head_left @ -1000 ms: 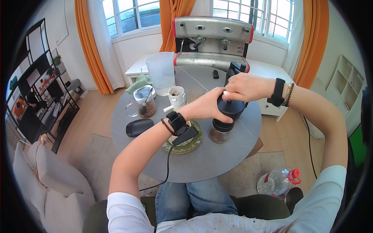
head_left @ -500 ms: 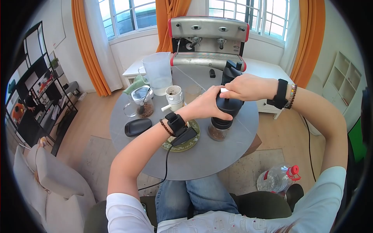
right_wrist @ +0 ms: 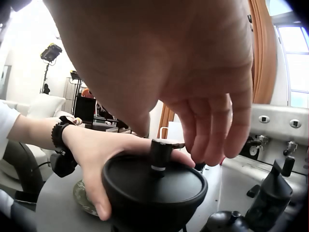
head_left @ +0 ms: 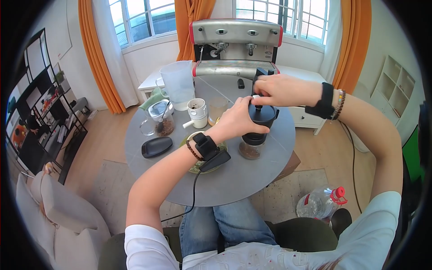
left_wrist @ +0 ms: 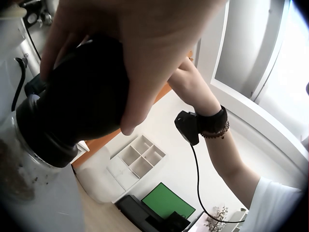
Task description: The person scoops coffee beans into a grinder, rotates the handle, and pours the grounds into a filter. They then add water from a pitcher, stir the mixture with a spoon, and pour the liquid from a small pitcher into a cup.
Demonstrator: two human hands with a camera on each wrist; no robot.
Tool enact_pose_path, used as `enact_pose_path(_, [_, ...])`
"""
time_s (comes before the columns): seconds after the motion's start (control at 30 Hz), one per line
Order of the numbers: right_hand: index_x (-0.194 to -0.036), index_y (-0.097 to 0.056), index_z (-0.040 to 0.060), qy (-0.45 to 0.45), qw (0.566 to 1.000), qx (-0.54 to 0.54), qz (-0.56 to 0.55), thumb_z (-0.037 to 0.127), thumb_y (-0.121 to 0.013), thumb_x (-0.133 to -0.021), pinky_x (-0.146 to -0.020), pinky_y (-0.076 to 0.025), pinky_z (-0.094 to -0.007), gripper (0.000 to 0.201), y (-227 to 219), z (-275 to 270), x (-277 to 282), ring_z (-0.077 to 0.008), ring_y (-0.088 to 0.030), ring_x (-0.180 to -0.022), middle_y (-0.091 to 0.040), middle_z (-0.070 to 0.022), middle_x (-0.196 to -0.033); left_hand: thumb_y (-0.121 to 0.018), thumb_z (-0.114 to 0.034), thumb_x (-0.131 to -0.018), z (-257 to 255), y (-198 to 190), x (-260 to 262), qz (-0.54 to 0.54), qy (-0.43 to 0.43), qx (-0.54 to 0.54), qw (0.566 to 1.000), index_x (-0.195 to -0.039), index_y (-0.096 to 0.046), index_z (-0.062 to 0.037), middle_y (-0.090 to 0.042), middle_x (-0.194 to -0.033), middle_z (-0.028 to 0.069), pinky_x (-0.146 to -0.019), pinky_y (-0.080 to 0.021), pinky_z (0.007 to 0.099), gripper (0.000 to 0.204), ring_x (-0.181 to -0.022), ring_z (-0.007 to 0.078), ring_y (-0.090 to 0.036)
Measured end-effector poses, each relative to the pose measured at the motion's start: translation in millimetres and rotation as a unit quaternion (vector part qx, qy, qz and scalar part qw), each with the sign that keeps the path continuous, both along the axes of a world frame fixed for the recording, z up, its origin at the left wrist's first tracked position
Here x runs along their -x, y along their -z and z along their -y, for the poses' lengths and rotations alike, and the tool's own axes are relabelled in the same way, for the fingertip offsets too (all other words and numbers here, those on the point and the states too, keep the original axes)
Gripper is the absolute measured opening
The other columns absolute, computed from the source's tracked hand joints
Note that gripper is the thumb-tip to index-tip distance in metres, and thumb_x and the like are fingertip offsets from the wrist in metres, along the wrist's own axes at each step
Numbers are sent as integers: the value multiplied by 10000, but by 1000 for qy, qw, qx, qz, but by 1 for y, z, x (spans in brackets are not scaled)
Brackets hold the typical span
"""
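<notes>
A black hand grinder (head_left: 262, 115) with a clear jar of brown grounds (head_left: 249, 150) below stands at the table's right. Around its black body is my left hand (head_left: 234, 121), thumb on the near side; in the left wrist view that hand (left_wrist: 145, 43) wraps the dark body (left_wrist: 87, 92). Over the lid, my right hand (head_left: 285, 92) has its fingers curled at the crank. In the right wrist view the lid (right_wrist: 135, 186) and central hub (right_wrist: 161, 153) show beneath the right hand (right_wrist: 164, 58); the crank's far end is hidden behind its fingers.
Left of the grinder are a white cup-like holder (head_left: 197, 112), a glass vessel (head_left: 218, 108), a lidded glass jar (head_left: 163, 123), a pitcher (head_left: 177, 85) and a black tray (head_left: 156, 147). A plate (head_left: 193, 168) lies under my left wrist; a black kettle (right_wrist: 270, 200) stands beyond the grinder.
My right hand has moved toward the far side of the grinder lid, and more of the lid shows. My left hand keeps its grip. The head view has shifted slightly.
</notes>
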State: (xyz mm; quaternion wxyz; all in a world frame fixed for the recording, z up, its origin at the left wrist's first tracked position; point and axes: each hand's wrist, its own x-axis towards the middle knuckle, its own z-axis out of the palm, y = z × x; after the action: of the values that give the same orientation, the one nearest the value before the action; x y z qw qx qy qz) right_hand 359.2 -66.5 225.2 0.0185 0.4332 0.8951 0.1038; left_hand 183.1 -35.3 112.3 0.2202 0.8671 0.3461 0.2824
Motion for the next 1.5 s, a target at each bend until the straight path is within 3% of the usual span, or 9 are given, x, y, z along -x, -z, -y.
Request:
enact_pose_path(0.1, [-1111,-615,38,-252,967,-34,32,217,-633,-892,-861,-472,-414,283,-8,-3,-13,-276,-581,-1008,-614,-91,-1044,-850,-473,-616,-18,-2,9,50,143,15,988,-1388,-369,28,-480,-1285,210,-1014,-435,377,1038,-1212,324,-515])
enact_pose_path(0.23, [-1002,-639,16,-210,972,-12,104,276,-666,-860,-838,-480,-369,298,-6,-12,-13,-277,-575,-970,-603,-83,-957,-882,-346,-663,-26,-20,17,-37,216,78,973,-1385,-372,11,-514,-1283,147,-1032,-402,330,954,-1206,219,-513])
enact_pose_path(0.67, [-886,-575,17,-229,967,19,107,462,-508,-956,-799,-464,-378,455,3,-27,-14,-259,-496,-900,-565,-88,-888,-872,-291,-663,-37,-27,17,-80,261,115,955,-1407,-339,2,-539,-1274,139,-1015,-421,329,961,-1181,229,-541])
enact_pose_path(0.93, [-616,-610,4,11,999,-43,-27,481,-465,-966,-599,-459,-408,609,34,-21,-13,-328,-548,-547,-539,-150,-538,-846,-464,-614,-34,-14,10,-7,167,81,983,-1351,-409,51,-512,-1258,201,-1017,-415,345,1000,-1230,286,-489])
enact_pose_path(1.07, [-709,-698,22,147,982,-106,52,445,-452,-961,-576,-499,-431,550,33,-5,7,-314,-636,-579,-619,-149,-588,-826,-487,-635,-22,-5,-7,3,62,28,998,-1317,-458,28,-522,-1232,199,-994,-429,356,931,-1168,307,-529])
enact_pose_path(1.17, [-577,-619,5,87,977,-165,99,420,-490,-967,-524,-460,-404,584,32,-4,7,-304,-570,-493,-560,-129,-517,-830,-475,-645,-12,-4,-13,-3,21,5,1000,-1300,-502,2,-537,-1206,185,-988,-434,356,874,-1139,295,-547])
enact_pose_path(1.27, [-737,-663,21,-3,992,-70,104,334,-553,-945,-541,-467,-398,391,16,-9,-6,-300,-579,-531,-573,-119,-560,-831,-484,-631,-32,-1,-6,4,79,14,997,-1313,-478,39,-534,-1222,201,-988,-437,353,930,-1156,301,-543])
enact_pose_path(1.37, [-976,-678,49,69,996,64,-4,234,-615,-905,-592,-487,-384,208,-14,10,6,-291,-613,-636,-594,-106,-633,-830,-505,-607,-36,-5,4,18,93,61,994,-1317,-441,109,-514,-1256,228,-988,-440,358,1015,-1180,321,-531])
enact_pose_path(1.5, [-1105,-629,24,-227,973,-48,-14,107,-646,-856,-797,-504,-401,263,-9,-3,-14,-292,-617,-918,-607,-101,-1038,-839,-473,-624,-38,-10,10,20,142,106,984,-1334,-422,102,-511,-1265,218,-1003,-422,349,1004,-1199,302,-516])
